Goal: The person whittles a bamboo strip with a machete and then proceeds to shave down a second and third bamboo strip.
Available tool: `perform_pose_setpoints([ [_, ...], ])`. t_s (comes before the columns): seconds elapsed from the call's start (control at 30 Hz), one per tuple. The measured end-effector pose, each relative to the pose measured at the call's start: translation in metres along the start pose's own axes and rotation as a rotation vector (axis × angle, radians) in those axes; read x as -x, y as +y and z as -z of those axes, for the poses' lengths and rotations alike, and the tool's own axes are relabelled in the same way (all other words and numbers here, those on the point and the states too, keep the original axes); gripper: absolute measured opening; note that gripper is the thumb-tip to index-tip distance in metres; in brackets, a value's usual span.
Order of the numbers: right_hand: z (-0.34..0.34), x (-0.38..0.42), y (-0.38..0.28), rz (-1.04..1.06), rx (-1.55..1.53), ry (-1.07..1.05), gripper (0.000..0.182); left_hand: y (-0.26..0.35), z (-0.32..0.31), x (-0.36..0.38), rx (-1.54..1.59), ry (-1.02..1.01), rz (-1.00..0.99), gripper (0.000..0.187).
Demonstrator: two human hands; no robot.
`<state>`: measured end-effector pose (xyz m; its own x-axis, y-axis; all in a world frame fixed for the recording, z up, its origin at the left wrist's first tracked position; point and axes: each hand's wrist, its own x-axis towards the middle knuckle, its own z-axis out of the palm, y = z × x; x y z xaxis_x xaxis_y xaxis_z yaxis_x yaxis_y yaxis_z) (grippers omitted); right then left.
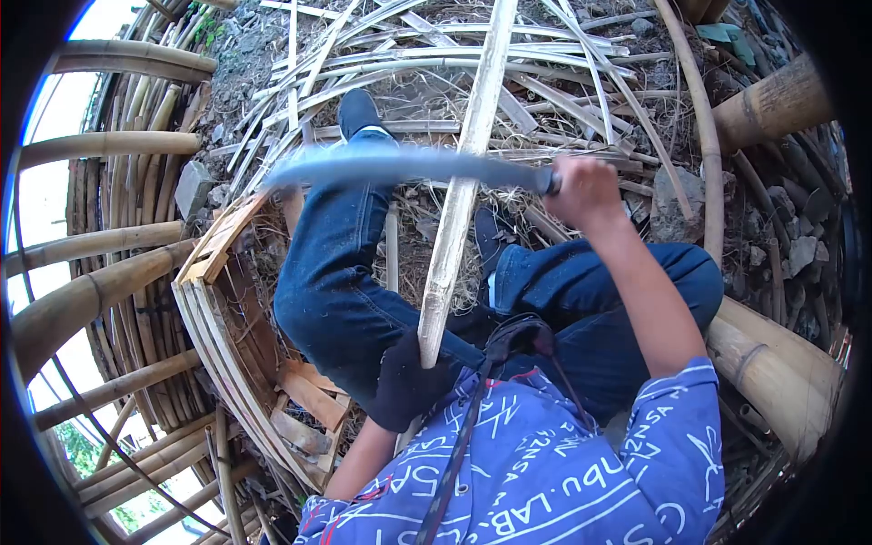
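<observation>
My right hand (586, 193), bare, is wrapped round the dark handle of a machete (391, 167). Its long blade points left, smeared by motion, and crosses over a split bamboo strip (454, 213) in this view. A dark glove covers my left hand (411, 381), which is closed on the near end of that strip, close to my waist. From there the strip runs away from me between my legs, its pale inner face upward, past the top of the view.
Many split bamboo strips (436, 64) lie across the ground ahead. A wooden crate (213, 318) stands at my left, near stacked bamboo poles (118, 236). Thick bamboo poles (772, 363) and broken stones (799, 254) are at my right.
</observation>
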<state>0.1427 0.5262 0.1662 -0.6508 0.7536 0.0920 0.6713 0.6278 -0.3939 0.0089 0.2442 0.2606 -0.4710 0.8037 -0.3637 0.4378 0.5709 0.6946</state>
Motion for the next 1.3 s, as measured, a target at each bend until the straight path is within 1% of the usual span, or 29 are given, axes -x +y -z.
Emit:
perform_pose_setpoints([
  [0.07,-0.004,-0.015,0.021,-0.180,-0.016,0.097,0.013,-0.004,-0.002,0.006,-0.084,-0.001,-0.009,0.029],
  [0.1,-0.002,-0.016,0.022,-0.175,-0.022,0.102,0.013,-0.009,-0.002,0.006,-0.088,0.008,-0.010,0.029],
  [0.17,0.008,-0.016,0.020,-0.267,-0.082,0.101,0.017,-0.017,-0.002,0.004,-0.094,-0.078,0.032,0.042],
  [0.2,0.009,-0.013,0.017,-0.263,-0.082,0.106,0.017,-0.015,-0.001,0.003,-0.094,-0.073,0.029,0.042],
  [0.27,0.012,0.003,0.002,-0.192,-0.163,0.042,0.017,-0.012,-0.001,0.001,0.022,-0.079,0.053,0.037],
  [0.3,0.018,0.013,-0.011,-0.153,-0.221,-0.002,0.018,-0.015,-0.003,0.004,0.021,-0.083,0.056,0.037],
  [0.33,0.024,0.024,-0.024,-0.114,-0.281,-0.044,0.020,-0.020,-0.006,0.007,-0.058,-0.029,0.035,0.033],
  [0.37,0.024,0.037,-0.035,-0.118,-0.282,-0.045,0.020,-0.023,-0.008,0.008,-0.137,0.027,0.012,0.030],
  [0.4,0.022,0.050,-0.045,-0.073,-0.274,-0.087,0.019,-0.021,-0.010,0.007,-0.139,0.024,0.014,0.030],
  [0.43,0.020,0.057,-0.049,-0.029,-0.266,-0.130,0.020,-0.018,-0.012,0.007,-0.137,0.055,0.006,0.026],
  [0.47,0.016,0.060,-0.050,-0.032,-0.269,-0.138,0.020,-0.015,-0.013,0.009,-0.135,0.085,0.003,0.023],
  [0.53,0.006,0.065,-0.047,0.020,-0.174,-0.078,0.016,-0.008,-0.013,0.011,-0.102,0.056,0.040,0.023],
  [0.6,0.000,0.058,-0.036,0.002,-0.157,-0.104,0.015,-0.003,-0.012,0.015,-0.067,0.022,0.077,0.024],
  [0.67,-0.003,0.048,-0.027,-0.118,-0.098,-0.052,0.012,0.000,-0.011,0.014,-0.123,0.046,0.071,0.025],
  [0.77,-0.010,0.039,-0.010,-0.139,-0.026,-0.041,0.011,0.002,-0.010,0.011,-0.121,0.040,0.072,0.026],
  [0.9,-0.014,0.043,-0.011,-0.117,0.050,-0.037,0.016,0.001,-0.013,0.007,-0.170,0.062,0.098,0.025],
  [1.0,-0.006,0.054,-0.027,-0.094,-0.026,-0.036,0.016,-0.004,-0.013,0.004,-0.179,0.036,0.142,0.024],
  [1.07,0.000,0.065,-0.038,-0.081,-0.102,-0.156,0.012,-0.006,-0.014,0.003,-0.154,0.050,0.104,0.023],
  [1.13,-0.003,0.063,-0.032,-0.066,-0.043,-0.176,0.011,-0.006,-0.016,0.004,-0.168,0.055,0.064,0.024],
  [1.2,-0.012,0.051,-0.019,-0.050,0.004,-0.088,0.011,-0.009,-0.015,0.010,-0.191,0.055,0.036,0.024],
  [1.23,-0.014,0.042,-0.016,-0.126,0.073,-0.112,0.011,-0.009,-0.015,0.011,-0.151,0.038,0.047,0.025],
  [1.3,-0.017,0.034,-0.012,-0.123,0.075,-0.109,0.013,-0.009,-0.013,0.011,-0.111,0.024,0.053,0.026],
])
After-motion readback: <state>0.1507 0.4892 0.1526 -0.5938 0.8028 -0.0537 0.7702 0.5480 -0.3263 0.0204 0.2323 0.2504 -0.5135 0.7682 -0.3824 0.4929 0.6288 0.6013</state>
